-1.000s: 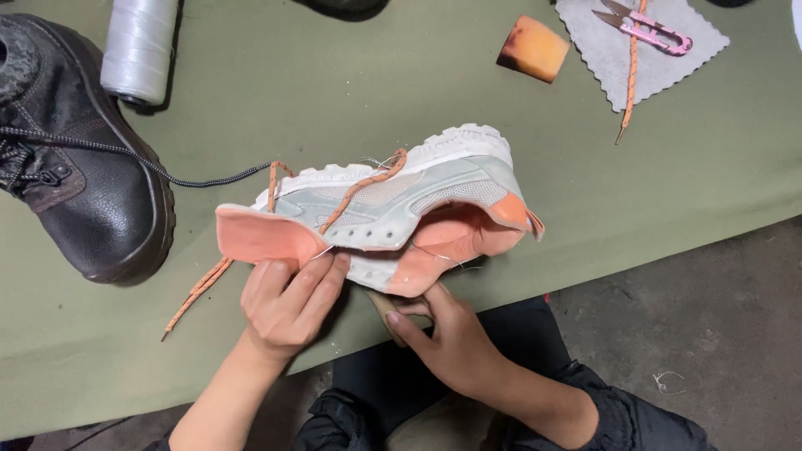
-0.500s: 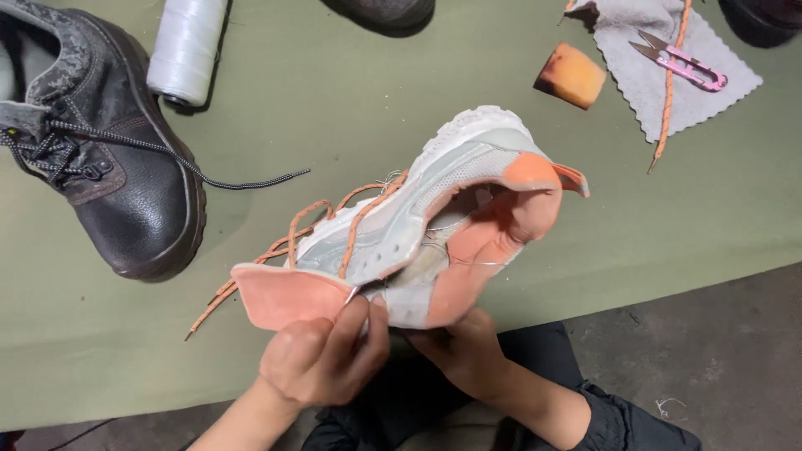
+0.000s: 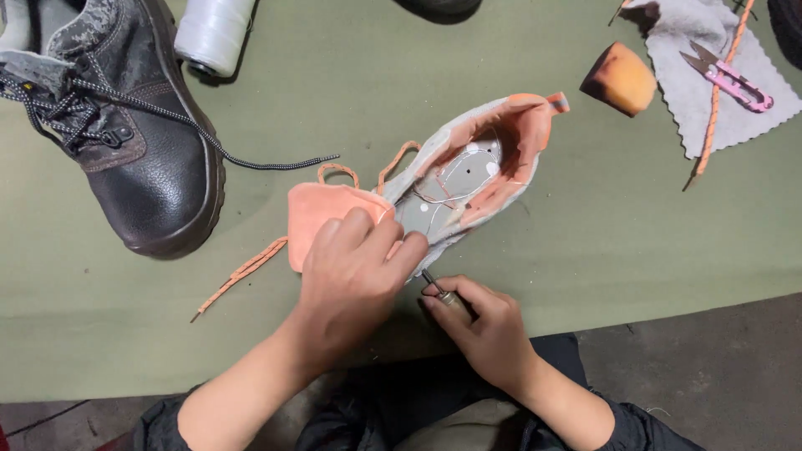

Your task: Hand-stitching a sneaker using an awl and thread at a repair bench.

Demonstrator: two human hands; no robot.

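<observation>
The left hand [image 3: 355, 271] presses down on the sneaker [image 3: 468, 179], fingers bunched together on the peach tongue [image 3: 322, 217], which is folded back and out over the green desk [image 3: 334, 92]. The shoe lies in the middle of the desk, its opening turned up to the camera, insole showing. The right hand [image 3: 484, 321] has its grip clamped on a thin metal-tipped tool [image 3: 441, 291], the tip just at the sneaker's near edge. An orange lace [image 3: 242, 276] trails leftward. A black boot [image 3: 125, 125] stands far left, a white thread spool [image 3: 213, 33] beside it; an orange sponge [image 3: 620, 79] and pink snips [image 3: 731, 77] on a grey cloth [image 3: 710, 108] sit upper right.
</observation>
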